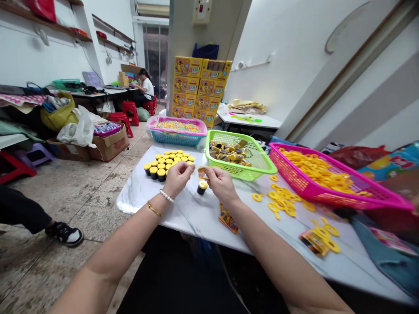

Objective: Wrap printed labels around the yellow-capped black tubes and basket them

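Note:
My right hand (221,183) pinches a small yellow-and-orange printed packet (203,173) between its fingertips. Just left of it, my left hand (178,179) is curled shut, with nothing visible in its fingers. Below the packet stands a single black jar with a yellow lid (202,188). A tight group of similar jars (166,163) sits beyond my left hand on the white marble tabletop (144,205). Loose yellow rings (281,200) lie right of my right hand, and a green basket of small packets (240,155) sits ahead.
A pink basket of yellow rings (337,179) sits at the table's right. Behind the table are a blue basket of colourful pieces (176,131) and stacked yellow cartons (196,87). A seated person (144,85) works farther back. Another person's leg (42,213) is at left.

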### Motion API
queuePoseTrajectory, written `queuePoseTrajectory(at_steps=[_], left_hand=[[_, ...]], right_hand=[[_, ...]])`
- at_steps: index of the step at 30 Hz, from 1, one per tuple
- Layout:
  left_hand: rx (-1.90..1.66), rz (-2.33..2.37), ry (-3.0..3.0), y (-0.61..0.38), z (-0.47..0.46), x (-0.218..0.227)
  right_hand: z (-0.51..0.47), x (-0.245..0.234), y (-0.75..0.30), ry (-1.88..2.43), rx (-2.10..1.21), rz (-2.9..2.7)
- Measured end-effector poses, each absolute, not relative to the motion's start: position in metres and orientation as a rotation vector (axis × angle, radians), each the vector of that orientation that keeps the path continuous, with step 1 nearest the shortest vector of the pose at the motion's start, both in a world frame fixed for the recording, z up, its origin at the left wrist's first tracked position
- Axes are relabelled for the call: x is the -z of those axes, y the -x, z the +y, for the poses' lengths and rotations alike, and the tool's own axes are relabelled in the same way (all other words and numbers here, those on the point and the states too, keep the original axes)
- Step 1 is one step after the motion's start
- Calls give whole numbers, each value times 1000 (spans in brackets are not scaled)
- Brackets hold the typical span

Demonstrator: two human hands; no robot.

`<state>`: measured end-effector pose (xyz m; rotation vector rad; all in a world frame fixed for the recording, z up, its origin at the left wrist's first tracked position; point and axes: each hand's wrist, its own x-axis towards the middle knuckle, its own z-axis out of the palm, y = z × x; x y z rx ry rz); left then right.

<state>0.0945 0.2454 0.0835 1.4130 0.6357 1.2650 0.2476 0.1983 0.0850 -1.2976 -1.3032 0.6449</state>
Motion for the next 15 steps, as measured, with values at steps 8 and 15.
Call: queuePoseTrajectory(at_steps=[8, 15], left_hand=[[-1257, 548, -1441, -92, 240, -86], [-1332, 648, -1423, -92, 244, -84]], right_hand=[[200, -84, -248, 1244, -519, -1365], [199, -83, -248, 1295, -469, -1386]])
